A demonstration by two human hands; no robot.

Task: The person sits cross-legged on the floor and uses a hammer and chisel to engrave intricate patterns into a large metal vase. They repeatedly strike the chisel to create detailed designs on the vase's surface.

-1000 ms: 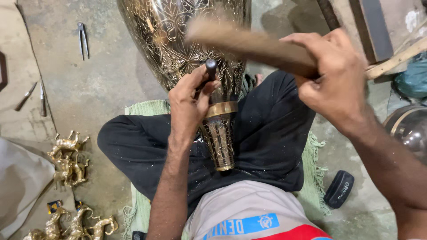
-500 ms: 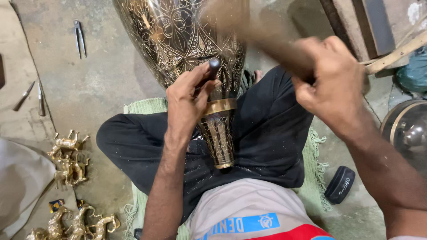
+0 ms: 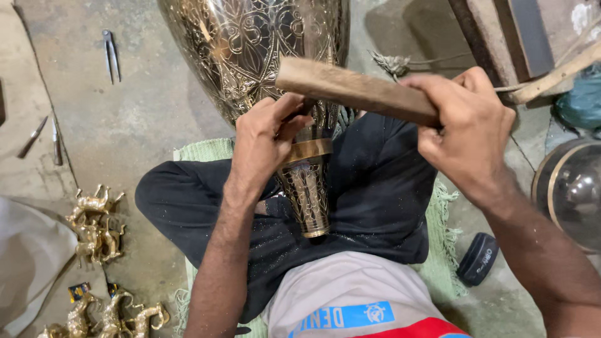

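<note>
While the vase (image 3: 275, 69) lies across the lap, narrow end toward the body, the left hand (image 3: 266, 141) pinches a small punch (image 3: 307, 107) against the metal. At two o'clock the right hand (image 3: 466, 134) grips a wooden block (image 3: 354, 89) just above it. At eight o'clock, brass figurines (image 3: 94, 222) sit on the floor.

One engraved brass vase (image 3: 263, 56), one wooden mallet (image 3: 354, 91), two hands and several brass animal figurines (image 3: 94, 219) at eight o'clock were counted.
</note>
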